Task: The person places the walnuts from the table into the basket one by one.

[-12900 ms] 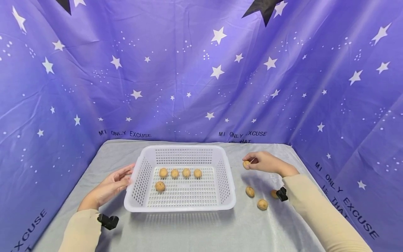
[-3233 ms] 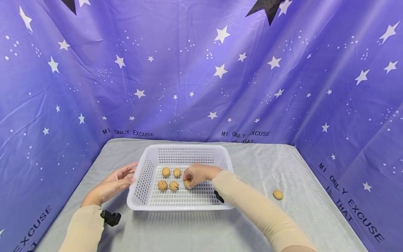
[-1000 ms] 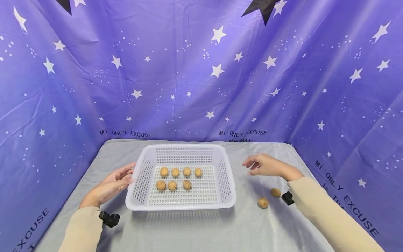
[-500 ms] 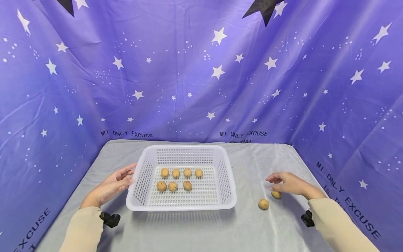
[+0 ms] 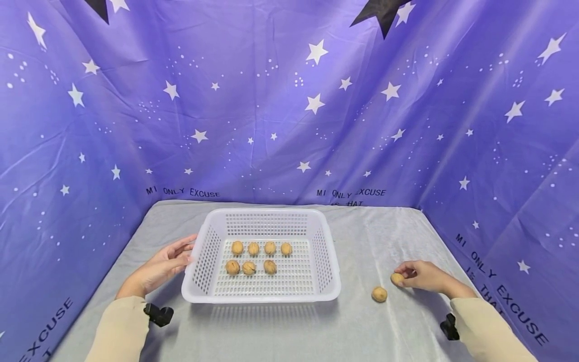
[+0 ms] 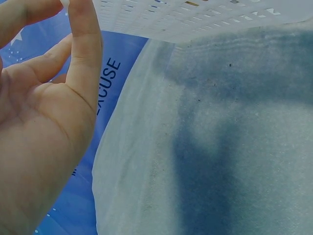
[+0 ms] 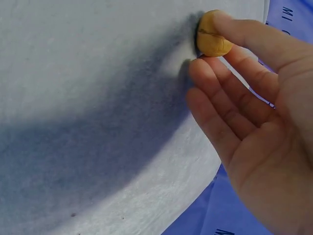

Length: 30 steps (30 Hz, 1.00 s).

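A white perforated plastic basket [image 5: 261, 298] sits on the table. My left hand [image 5: 158, 265] holds its left rim between thumb and fingers; in the left wrist view the fingertips run off the top edge by the basket wall [image 6: 205, 29]. Inside lie walnuts in two rows: several at the back, such as the leftmost walnut [image 5: 237, 248], and three in front, the rightmost being a walnut [image 5: 270, 267]. Right of the basket, my right hand [image 5: 425, 276] pinches a walnut [image 7: 211, 41] between thumb and index finger, low over the cloth. Another walnut [image 5: 379, 294] lies just left of it.
A grey cloth [image 5: 289, 332] covers the table. Purple star-printed curtains [image 5: 271, 100] stand close around the back and both sides. Small black cameras [image 5: 159, 315] are strapped to both wrists.
Over the last second my right hand has moved right and toward me, down to the far-right walnut, and now pinches it. Earlier, walnuts went from table to basket. The left hand stays on the rim.
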Available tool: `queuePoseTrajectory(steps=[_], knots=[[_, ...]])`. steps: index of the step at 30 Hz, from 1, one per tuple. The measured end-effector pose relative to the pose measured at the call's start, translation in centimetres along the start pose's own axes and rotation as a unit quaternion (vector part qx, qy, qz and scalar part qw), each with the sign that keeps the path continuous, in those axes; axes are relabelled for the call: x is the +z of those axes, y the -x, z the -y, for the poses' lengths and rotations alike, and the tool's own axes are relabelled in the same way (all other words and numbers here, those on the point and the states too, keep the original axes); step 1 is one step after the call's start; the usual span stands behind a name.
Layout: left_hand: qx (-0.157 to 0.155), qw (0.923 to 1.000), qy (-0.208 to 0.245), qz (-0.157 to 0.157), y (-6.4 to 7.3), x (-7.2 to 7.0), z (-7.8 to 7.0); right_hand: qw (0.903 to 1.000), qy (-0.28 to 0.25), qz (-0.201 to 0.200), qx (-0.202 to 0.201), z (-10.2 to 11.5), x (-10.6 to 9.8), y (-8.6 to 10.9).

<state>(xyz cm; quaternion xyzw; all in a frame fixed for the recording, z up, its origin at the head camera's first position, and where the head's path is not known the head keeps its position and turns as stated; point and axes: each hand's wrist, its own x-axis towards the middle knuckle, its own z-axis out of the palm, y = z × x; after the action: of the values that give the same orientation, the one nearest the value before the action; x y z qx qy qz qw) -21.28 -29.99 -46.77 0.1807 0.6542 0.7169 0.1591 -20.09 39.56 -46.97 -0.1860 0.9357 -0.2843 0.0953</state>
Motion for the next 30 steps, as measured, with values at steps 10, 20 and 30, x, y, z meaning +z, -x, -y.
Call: queuePoseTrajectory(steps=[10,20,30], knots=[[-0.007,0.9999,-0.011,-0.005,0.0,0.0,0.0,0.9993,0.014,-0.007,-0.033,2.5,-1.1,-2.0],[0.0,1.0,-0.005,0.007,-0.1,0.0,0.1,0.9962,0.045,-0.006,-0.075,8.4,-3.5,-5.8],[0.004,0.9999,0.008,0.015,-0.1,-0.2,0.1,0.9927,0.043,0.028,-0.109,14.8,-3.5,-10.0]])
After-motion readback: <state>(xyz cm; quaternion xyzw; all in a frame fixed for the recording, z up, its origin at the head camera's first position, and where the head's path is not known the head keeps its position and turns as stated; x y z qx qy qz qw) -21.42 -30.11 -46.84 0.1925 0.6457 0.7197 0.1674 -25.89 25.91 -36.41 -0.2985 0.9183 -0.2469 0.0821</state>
